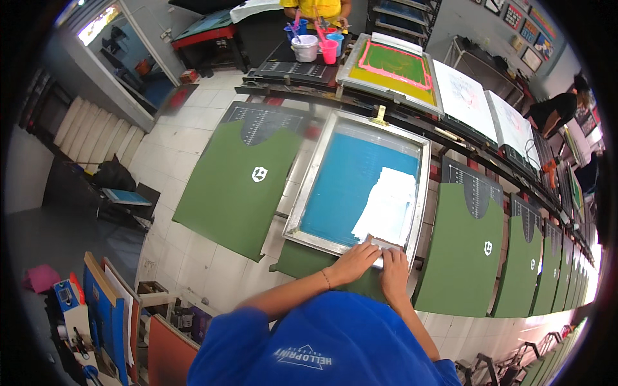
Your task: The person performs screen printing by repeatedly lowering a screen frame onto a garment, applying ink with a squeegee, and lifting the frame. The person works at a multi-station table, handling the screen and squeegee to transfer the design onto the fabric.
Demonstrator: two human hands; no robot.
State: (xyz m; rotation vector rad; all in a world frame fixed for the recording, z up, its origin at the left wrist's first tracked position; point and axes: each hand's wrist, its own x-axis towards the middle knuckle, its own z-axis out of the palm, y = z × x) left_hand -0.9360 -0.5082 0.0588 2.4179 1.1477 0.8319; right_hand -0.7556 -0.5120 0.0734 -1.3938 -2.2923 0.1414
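A screen printing frame (421,193) with blue mesh (341,186) lies over a green fabric panel in front of me. White ink (388,202) covers the right part of the mesh. At the frame's near edge, both hands are closed on a squeegee (386,243), my left hand (356,262) at its left end and my right hand (394,269) at its right. The fingers partly hide the squeegee. A brass-coloured clamp (380,116) sits at the frame's far edge. Most of the fabric under the frame is hidden.
Green fabric panels with small white emblems lie on boards to the left (232,183) and right (460,257). Across the rail stand a white ink bucket (305,48), a pink cup (329,51) and another screen (393,71). Two other people work at the far side.
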